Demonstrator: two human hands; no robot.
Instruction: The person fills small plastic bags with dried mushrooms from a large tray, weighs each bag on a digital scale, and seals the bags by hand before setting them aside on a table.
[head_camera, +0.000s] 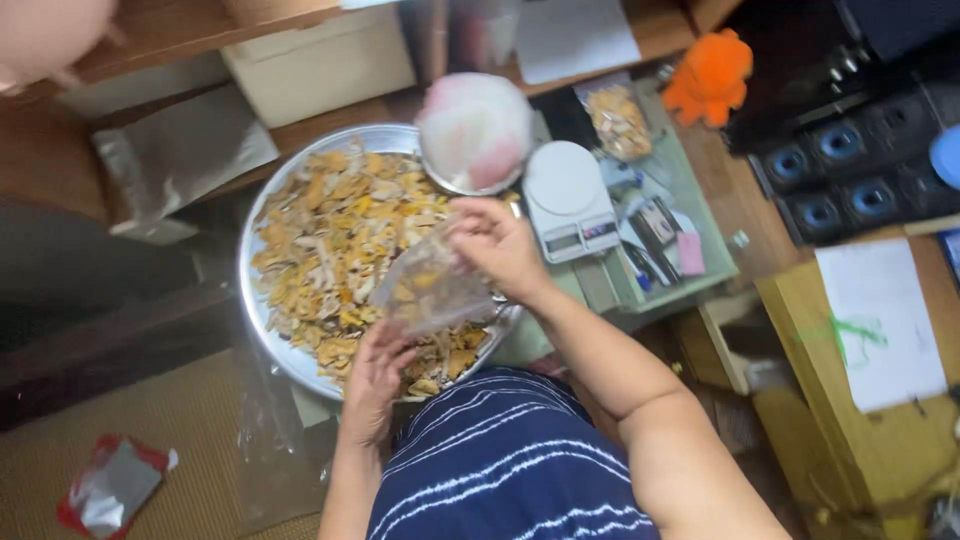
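We hold a clear bag (432, 290) of dried chips over the round tray (262, 205): our left hand (377, 375) grips its near edge, our right hand (497, 245) pinches the far top (scale (568, 198) just right).

Chips (320, 230) on tray (262, 200); scale (568, 198) right of tray; bag (432, 290) above tray.
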